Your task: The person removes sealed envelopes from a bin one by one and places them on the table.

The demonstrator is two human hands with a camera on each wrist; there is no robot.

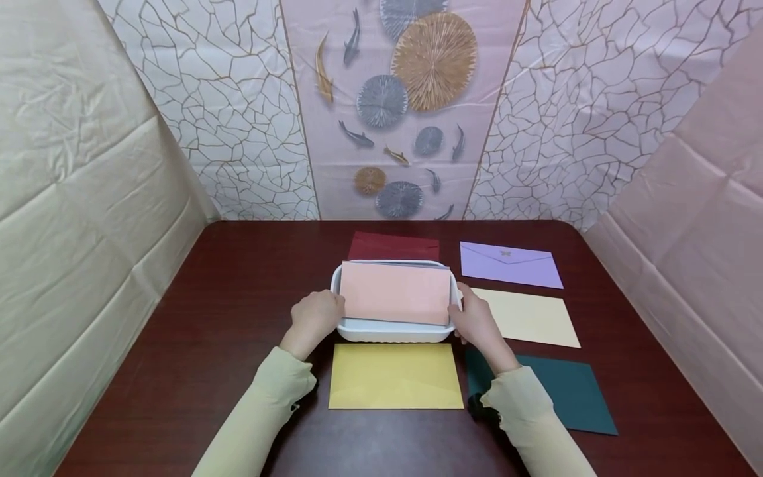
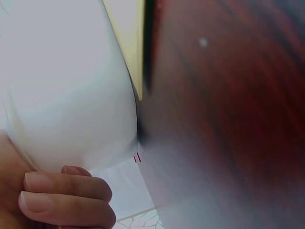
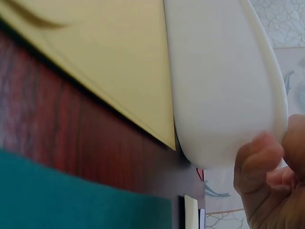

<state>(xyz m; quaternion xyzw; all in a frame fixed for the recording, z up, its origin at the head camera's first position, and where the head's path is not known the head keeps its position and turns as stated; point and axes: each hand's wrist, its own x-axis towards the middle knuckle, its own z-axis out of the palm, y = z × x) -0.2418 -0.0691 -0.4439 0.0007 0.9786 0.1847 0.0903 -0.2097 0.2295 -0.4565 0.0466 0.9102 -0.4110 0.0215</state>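
A white tray [image 1: 393,329] stands in the middle of the dark wooden table [image 1: 238,298]. A salmon-pink envelope [image 1: 395,292] lies across its top. My left hand [image 1: 332,313] grips the tray's left end, and the left wrist view shows curled fingers [image 2: 66,195] against the white tray wall [image 2: 71,95]. My right hand [image 1: 462,315] grips the tray's right end; its fingers [image 3: 261,174] curl at the tray [image 3: 219,86] in the right wrist view. A yellow envelope [image 1: 395,375] lies flat just in front of the tray, seen also as the yellow envelope [image 3: 109,71] beside the tray's base.
Around the tray lie a dark red envelope [image 1: 393,246] behind it, a lavender envelope [image 1: 509,264] at back right, a cream envelope [image 1: 527,317] to the right and a dark green envelope [image 1: 566,391] at front right. Fabric walls enclose the table on three sides.
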